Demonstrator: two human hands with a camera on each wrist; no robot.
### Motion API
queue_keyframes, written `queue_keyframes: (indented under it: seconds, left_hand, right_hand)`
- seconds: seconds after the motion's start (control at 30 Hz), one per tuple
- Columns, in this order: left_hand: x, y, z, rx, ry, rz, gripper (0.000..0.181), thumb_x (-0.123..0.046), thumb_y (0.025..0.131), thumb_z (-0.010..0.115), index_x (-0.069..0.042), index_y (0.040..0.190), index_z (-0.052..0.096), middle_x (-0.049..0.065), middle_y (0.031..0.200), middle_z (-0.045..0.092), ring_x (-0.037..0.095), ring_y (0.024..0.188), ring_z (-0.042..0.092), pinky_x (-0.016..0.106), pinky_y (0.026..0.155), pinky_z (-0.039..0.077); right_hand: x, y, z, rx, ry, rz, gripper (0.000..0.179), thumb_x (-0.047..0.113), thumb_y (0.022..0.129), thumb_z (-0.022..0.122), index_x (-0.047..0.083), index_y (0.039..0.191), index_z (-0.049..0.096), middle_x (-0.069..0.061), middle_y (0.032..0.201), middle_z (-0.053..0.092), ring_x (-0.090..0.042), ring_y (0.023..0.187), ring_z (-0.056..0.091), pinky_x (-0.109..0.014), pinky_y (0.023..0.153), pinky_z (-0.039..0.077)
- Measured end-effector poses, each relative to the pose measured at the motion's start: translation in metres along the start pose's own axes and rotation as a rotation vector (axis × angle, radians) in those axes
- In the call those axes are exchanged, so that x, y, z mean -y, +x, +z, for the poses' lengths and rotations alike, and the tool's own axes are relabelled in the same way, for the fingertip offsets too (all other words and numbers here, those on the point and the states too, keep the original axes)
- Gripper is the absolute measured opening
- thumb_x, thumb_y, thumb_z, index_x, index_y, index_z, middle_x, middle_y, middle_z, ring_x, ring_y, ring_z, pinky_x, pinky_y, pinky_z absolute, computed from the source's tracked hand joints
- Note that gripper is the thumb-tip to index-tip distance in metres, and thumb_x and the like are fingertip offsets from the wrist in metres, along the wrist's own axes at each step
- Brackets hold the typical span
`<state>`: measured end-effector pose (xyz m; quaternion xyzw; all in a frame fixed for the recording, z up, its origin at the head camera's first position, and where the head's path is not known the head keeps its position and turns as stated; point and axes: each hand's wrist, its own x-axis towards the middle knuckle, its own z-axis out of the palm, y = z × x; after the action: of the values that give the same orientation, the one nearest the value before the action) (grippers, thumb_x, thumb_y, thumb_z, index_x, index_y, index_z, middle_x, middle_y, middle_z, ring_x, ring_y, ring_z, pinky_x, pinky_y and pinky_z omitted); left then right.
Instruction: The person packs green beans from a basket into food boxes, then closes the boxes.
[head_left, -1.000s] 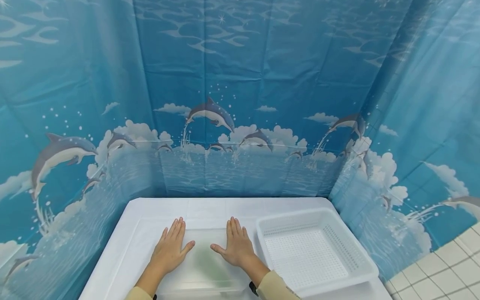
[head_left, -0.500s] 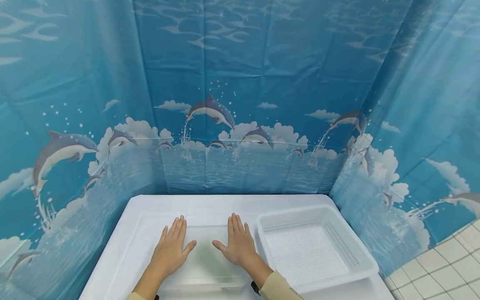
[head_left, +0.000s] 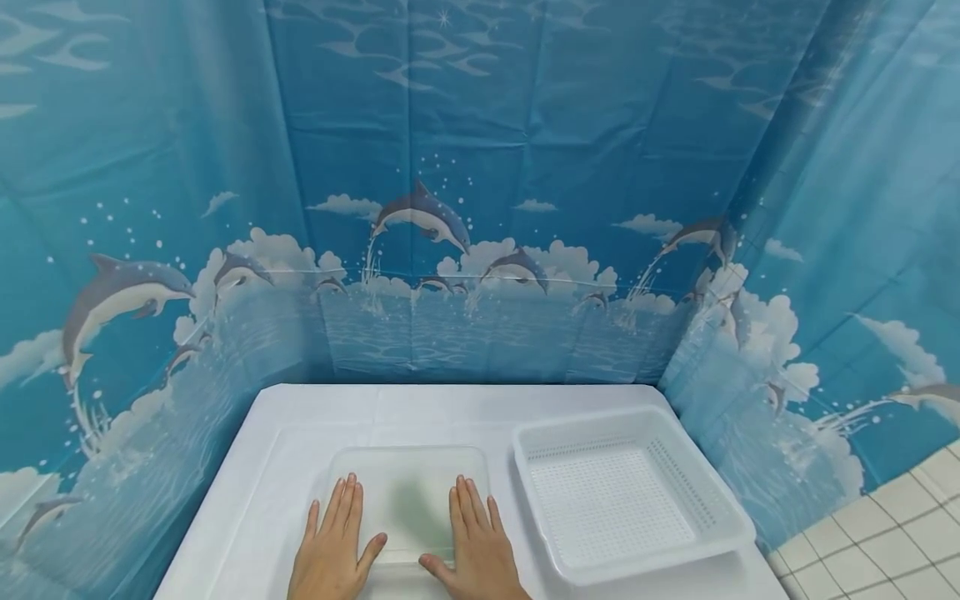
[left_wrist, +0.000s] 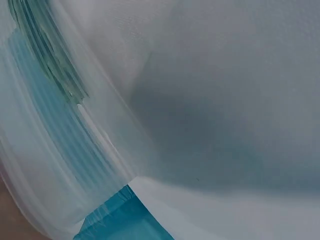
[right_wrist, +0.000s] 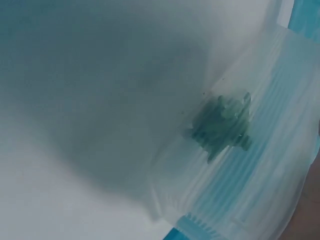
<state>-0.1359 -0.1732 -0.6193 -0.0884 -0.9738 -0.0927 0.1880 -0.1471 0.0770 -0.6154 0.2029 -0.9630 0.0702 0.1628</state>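
Observation:
A translucent plastic container with a flat lid (head_left: 409, 461) sits on the white table in the head view. Through it shows a blurred green thing (head_left: 411, 510); its kind is hidden by the frosted plastic. My left hand (head_left: 330, 546) lies over the lid's left side, fingers straight and pointing forward. Over the right side lies my right hand (head_left: 477, 546), also straight-fingered, thumb turned inward. Both wrist views look at the container's ribbed side wall (left_wrist: 65, 135) from low down. Green shows through the wall (right_wrist: 270, 125) in each of them.
To the right on the white tablecloth (head_left: 300, 417) stands a white perforated plastic basket (head_left: 547, 542), nothing in it. A blue dolphin-print curtain (head_left: 487, 333) hangs behind the table and on both sides. White tiles (head_left: 862, 533) show at the lower right.
Both hands have slid back toward me from the lid's far corners, uncovering its far edge. The container and basket keep their places on the table. The head view has tilted slightly.

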Motion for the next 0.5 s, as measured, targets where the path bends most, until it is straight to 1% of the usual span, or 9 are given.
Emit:
queue_keyframes:
  seconds: [0.07,0.1,0.13,0.2,0.27,0.33,0.37,0.43,0.5]
  left_hand:
    - [0.0009,-0.0031,0.0041,-0.013,0.019,0.001,0.086,-0.057,0.101,0.063,0.005,0.158,0.042,0.02,0.168,0.042,0.024,0.17,0.007,0.054,0.139,-0.005]
    - [0.0011,-0.0044,0.0057,-0.016,0.029,0.001,0.086,-0.057,0.101,0.062,0.004,0.158,0.042,0.02,0.168,0.043,0.02,0.17,-0.002,0.054,0.139,-0.005]
    - [0.0013,-0.0056,0.0071,-0.018,0.037,0.001,0.086,-0.058,0.1,0.062,0.004,0.158,0.043,0.02,0.167,0.044,0.016,0.169,-0.008,0.054,0.138,-0.007]
    - [0.0015,-0.0072,0.009,-0.026,0.048,0.004,0.086,-0.059,0.1,0.062,0.004,0.157,0.043,0.019,0.166,0.046,0.011,0.166,-0.016,0.045,0.136,-0.02]
    - [0.0013,-0.007,0.0096,-0.041,0.05,0.012,0.086,-0.059,0.1,0.063,0.003,0.156,0.046,0.018,0.165,0.048,0.014,0.168,-0.008,0.037,0.132,-0.027]
    - [0.0007,-0.0052,0.0089,-0.044,0.05,0.017,0.085,-0.059,0.1,0.063,0.003,0.156,0.047,0.018,0.165,0.048,0.023,0.169,0.011,0.041,0.135,-0.021]
    - [0.0003,-0.004,0.008,-0.038,0.046,0.015,0.085,-0.059,0.1,0.062,0.003,0.155,0.047,0.017,0.165,0.048,0.027,0.167,0.021,0.045,0.138,-0.015]
    - [-0.0004,-0.0013,0.0053,-0.007,0.032,0.004,0.084,-0.059,0.101,0.061,0.004,0.155,0.047,0.018,0.166,0.047,0.033,0.16,0.038,0.055,0.139,0.003]
    - [-0.0007,0.0008,0.0011,0.046,0.008,-0.012,0.083,-0.058,0.102,0.061,0.004,0.156,0.047,0.018,0.167,0.045,0.037,0.156,0.043,0.063,0.134,0.02]
  right_hand:
    - [-0.0005,-0.0032,0.0067,-0.046,-0.047,-0.015,0.1,0.08,0.093,0.057,0.002,0.156,0.049,-0.014,0.17,0.043,-0.029,0.158,0.042,-0.033,0.131,-0.025]
    - [-0.0008,-0.0042,0.009,-0.063,-0.062,-0.023,0.101,0.08,0.092,0.057,0.003,0.156,0.05,-0.014,0.169,0.044,-0.029,0.157,0.043,-0.032,0.129,-0.03]
    - [-0.0011,-0.0052,0.0106,-0.076,-0.076,-0.03,0.101,0.081,0.092,0.057,0.003,0.155,0.051,-0.014,0.168,0.045,-0.028,0.156,0.044,-0.032,0.128,-0.031]
    - [-0.0014,-0.0068,0.0113,-0.092,-0.1,-0.038,0.101,0.082,0.091,0.056,0.003,0.154,0.053,-0.013,0.167,0.046,-0.027,0.156,0.046,-0.033,0.129,-0.032]
    - [-0.0014,-0.0075,0.01,-0.092,-0.114,-0.036,0.101,0.082,0.091,0.055,0.003,0.154,0.053,-0.013,0.167,0.047,-0.027,0.155,0.046,-0.034,0.129,-0.032]
    - [-0.0011,-0.0069,0.0076,-0.079,-0.11,-0.029,0.1,0.082,0.093,0.054,0.003,0.154,0.053,-0.013,0.167,0.047,-0.027,0.156,0.046,-0.034,0.128,-0.032]
    - [-0.0008,-0.0064,0.0062,-0.066,-0.099,-0.023,0.099,0.081,0.094,0.054,0.003,0.154,0.052,-0.014,0.167,0.046,-0.027,0.156,0.045,-0.034,0.128,-0.032]
    - [-0.0003,-0.0049,0.0036,-0.028,-0.065,-0.011,0.098,0.079,0.095,0.053,0.002,0.155,0.05,-0.014,0.169,0.043,-0.027,0.158,0.042,-0.034,0.129,-0.03]
    - [0.0006,-0.0032,0.0014,0.016,-0.031,-0.003,0.097,0.077,0.097,0.053,0.001,0.156,0.048,-0.015,0.17,0.041,-0.028,0.16,0.039,-0.04,0.136,-0.013]
